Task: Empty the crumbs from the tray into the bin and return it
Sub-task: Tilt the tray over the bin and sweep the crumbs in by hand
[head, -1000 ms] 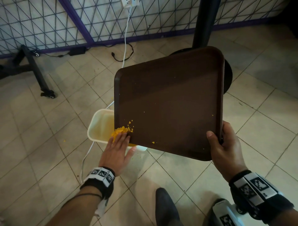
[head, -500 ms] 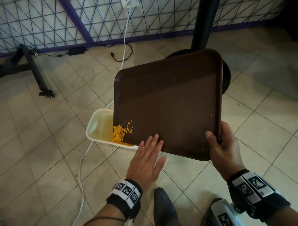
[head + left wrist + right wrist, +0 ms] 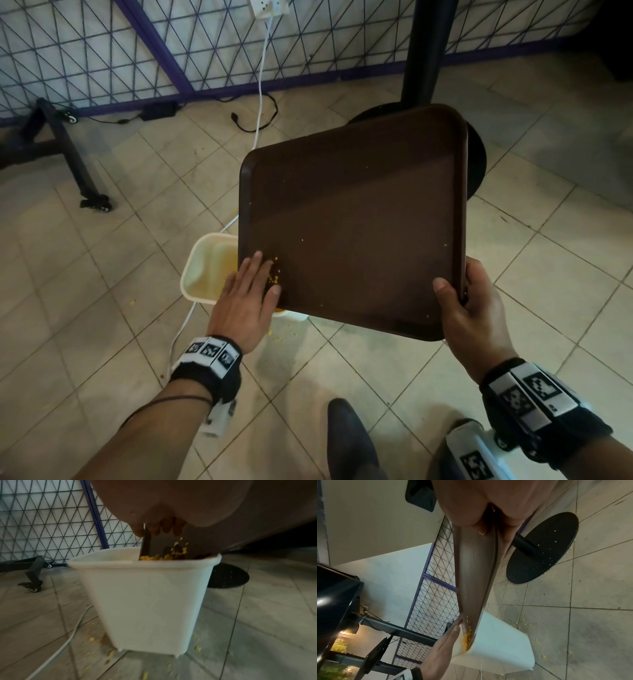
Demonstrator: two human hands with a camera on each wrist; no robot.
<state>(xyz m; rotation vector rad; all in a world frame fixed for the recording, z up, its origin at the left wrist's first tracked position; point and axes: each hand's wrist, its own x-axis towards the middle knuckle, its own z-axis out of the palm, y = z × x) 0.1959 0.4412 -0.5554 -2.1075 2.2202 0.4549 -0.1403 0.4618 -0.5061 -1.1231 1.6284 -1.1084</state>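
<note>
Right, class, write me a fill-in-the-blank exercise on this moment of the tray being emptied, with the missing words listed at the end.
1. The brown tray is gripped at its edge by the person's ____ hand.
2. The left hand lies flat on the tray's lower corner, above the white ____.
3. The crumbs piled at that low corner are ____ in colour.
4. Stray crumbs also lie on the tiled ____ beside the container.

Missing words: right; bin; yellow; floor
</note>
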